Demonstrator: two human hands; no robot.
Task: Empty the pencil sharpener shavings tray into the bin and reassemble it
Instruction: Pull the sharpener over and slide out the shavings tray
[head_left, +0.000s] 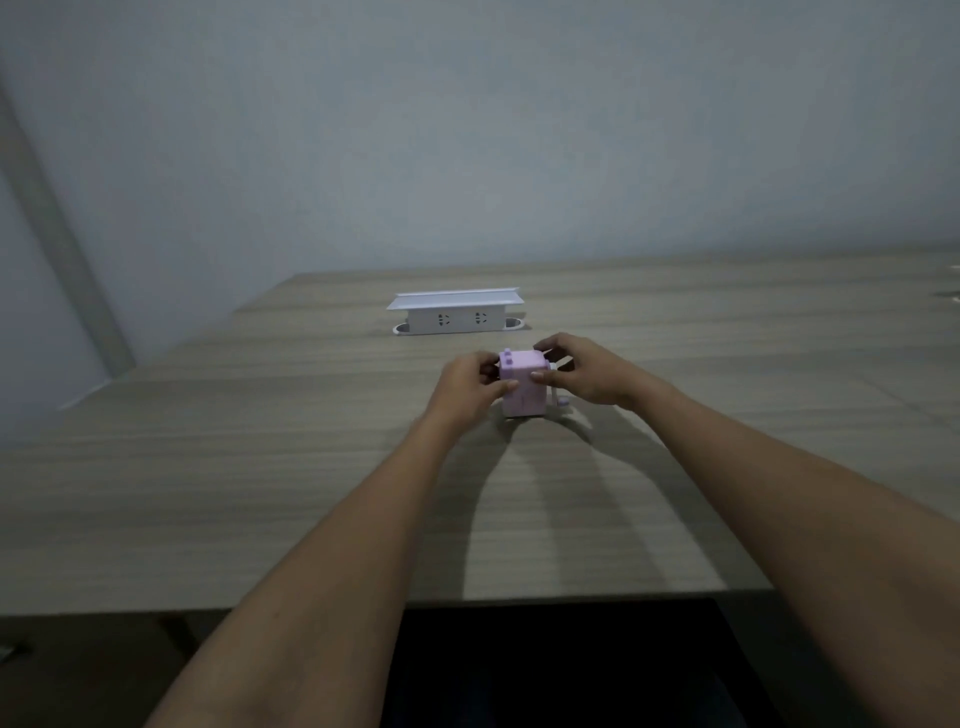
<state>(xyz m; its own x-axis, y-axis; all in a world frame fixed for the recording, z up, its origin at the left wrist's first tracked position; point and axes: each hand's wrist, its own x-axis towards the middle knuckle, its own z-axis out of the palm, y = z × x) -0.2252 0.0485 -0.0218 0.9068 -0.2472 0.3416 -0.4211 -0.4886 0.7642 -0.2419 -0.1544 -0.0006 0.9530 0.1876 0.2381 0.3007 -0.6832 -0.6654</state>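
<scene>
Both hands are reaching forward over the table and closing on the pencil sharpener (522, 385) from either side. The left hand (469, 383) is curling around the sharpener's left face, its thumb lying across the near front of the box and its fingers wrapping behind. The right hand (584, 371) is gripping the right side, the thumb pressing the near upper corner and the fingers arching over the top toward the back edge.

The sharpener is showing as a small pale pink box, upright, with two little raised knobs on its top left edge. A darker crank handle (562, 401) is sticking out low on its right side, just under the right palm. Faint markings are showing on the front face, too blurred to read. Whether the shavings tray is in or out cannot be told from here.

The box is sitting between the two hands, its base at or just above the table (208, 493); the shadow beneath makes it hard to tell if it is touching the wood.

Farther back, well apart from the hands, a white socket box (453, 314) with a raised flat lid is standing on the wood-grain top. A plain grey wall (467, 130) is rising behind the table. Nothing is lying between the hands and the sharpener.
</scene>
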